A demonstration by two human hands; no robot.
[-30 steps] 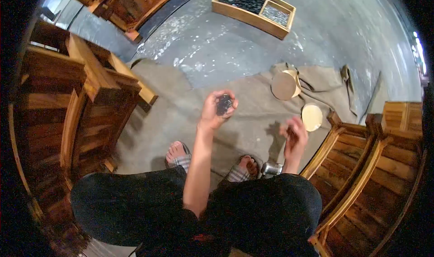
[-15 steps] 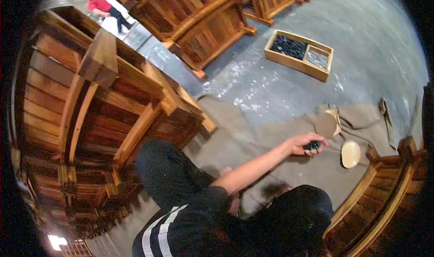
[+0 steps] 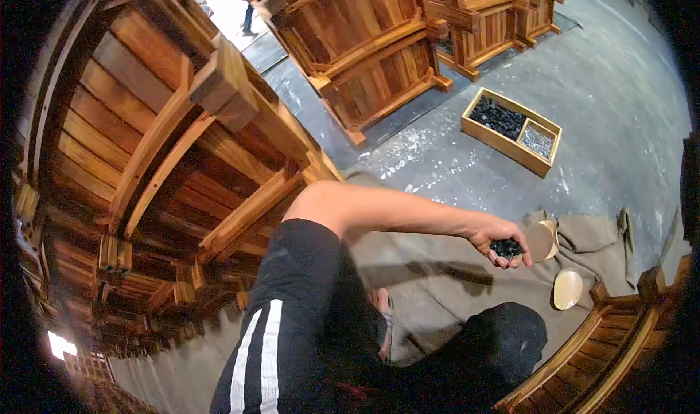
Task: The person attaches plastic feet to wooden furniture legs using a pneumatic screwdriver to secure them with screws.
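Observation:
My left hand (image 3: 502, 243) is curled palm up around a handful of small black pieces (image 3: 505, 249). The kind of these pieces is too small to make out. Just right of the fingers, over the brown cloth, is a tan rounded object (image 3: 541, 240). A pale yellow oval object (image 3: 567, 290) lies a little nearer to me on the same cloth (image 3: 467, 297). My right hand is out of view.
A wooden box (image 3: 504, 148) on the grey floor holds black pieces and, in a smaller compartment, silvery bits. Slatted wooden furniture stands at left (image 3: 138, 144), behind (image 3: 364, 35) and at lower right (image 3: 605, 341). A person's leg (image 3: 249, 19) shows far back.
My left elbow has swung up and outward, while the hand stays closed on the black pieces. The view has shifted, so the box and furniture sit lower and further right.

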